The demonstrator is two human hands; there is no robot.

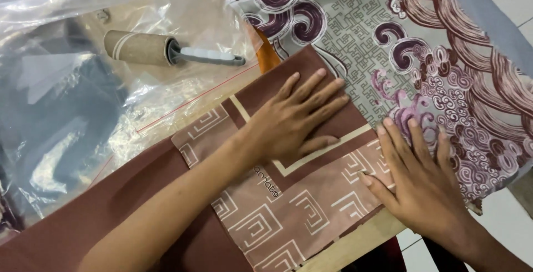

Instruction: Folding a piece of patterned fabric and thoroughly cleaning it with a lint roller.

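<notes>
While both hands are spread flat with nothing gripped, a brown folded cloth (261, 205) is being pressed down on a wooden board (355, 244). The left hand (297, 119) is laid palm-down on the darker reddish-brown part of that cloth, fingers stretched out and slightly fanned toward the upper right. The right hand (413, 180) is laid flat too, at the cloth's right edge — its fingertips reach onto a second fabric (422, 44), a grey one printed with maroon swirls and a maze pattern, which is spread across the upper right.

So two fabrics can be counted. The brown one is made of plain dark panels plus lighter tan panels with cream square-spiral lines, and it runs from the lower left up to the middle of the view. A sliver of orange material (266, 55) can be seen between the two, just above the brown cloth.

One lint roller (166, 50) is seen at the upper left, lying on its side — tan roll, grey handle — well apart from both hands. It's resting on crinkled clear plastic sheeting (72, 94) that covers the whole left side. White floor tiles (499, 222) show at the lower right.
</notes>
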